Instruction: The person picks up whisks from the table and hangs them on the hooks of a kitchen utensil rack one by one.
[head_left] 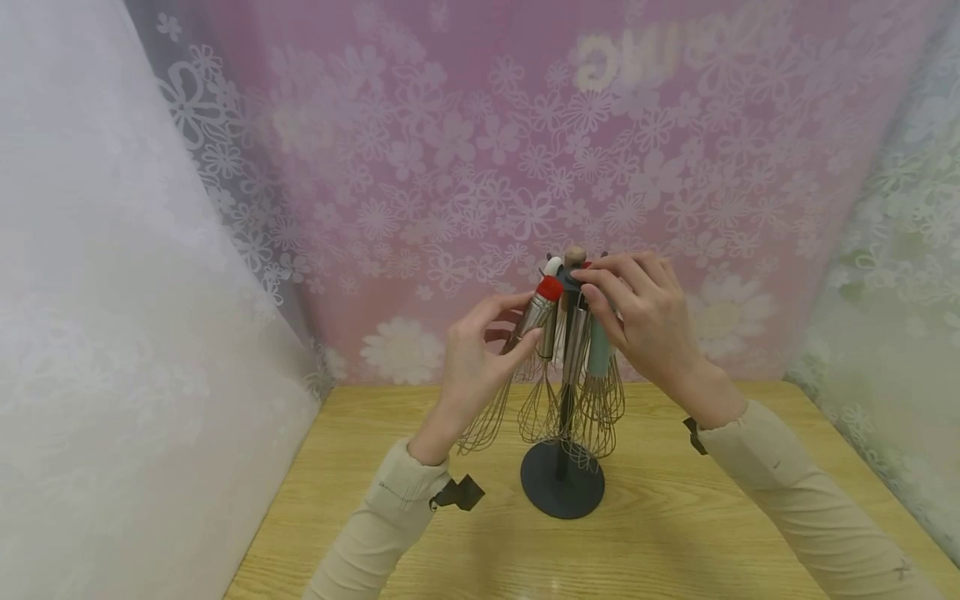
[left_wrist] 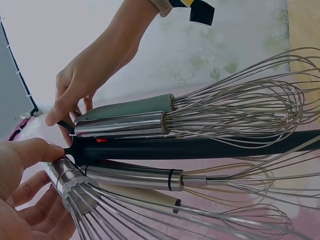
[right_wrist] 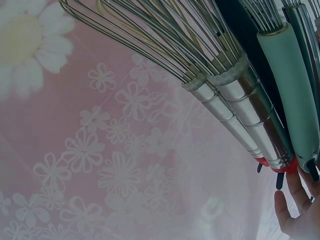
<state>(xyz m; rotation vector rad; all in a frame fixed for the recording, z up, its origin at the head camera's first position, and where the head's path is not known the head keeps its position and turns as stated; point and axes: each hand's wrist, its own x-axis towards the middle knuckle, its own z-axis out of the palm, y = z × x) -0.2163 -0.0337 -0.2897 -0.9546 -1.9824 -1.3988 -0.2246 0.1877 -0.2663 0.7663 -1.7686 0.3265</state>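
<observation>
In the head view, my left hand (head_left: 476, 350) grips a steel-handled whisk (head_left: 537, 315) with a red end cap, tilted with its wires down to the left. It is beside the top of a black whisk stand (head_left: 562, 482). My right hand (head_left: 647, 315) is at the stand's top and pinches a dark hook arm (left_wrist: 65, 125) there, as the left wrist view shows. Several other whisks hang around the post, among them one with a mint green handle (head_left: 599, 350) and a shiny steel one (left_wrist: 122, 124). In the right wrist view, two red-capped steel whisks (right_wrist: 255, 107) hang close together.
The stand rises from a round base on a wood-grain table (head_left: 420, 542). Behind it hangs a pink flowered cloth (head_left: 450, 167). A pale sheet (head_left: 135, 292) closes the left side and a flowered one (head_left: 892, 275) the right. A wooden knob (head_left: 575, 256) tops the post.
</observation>
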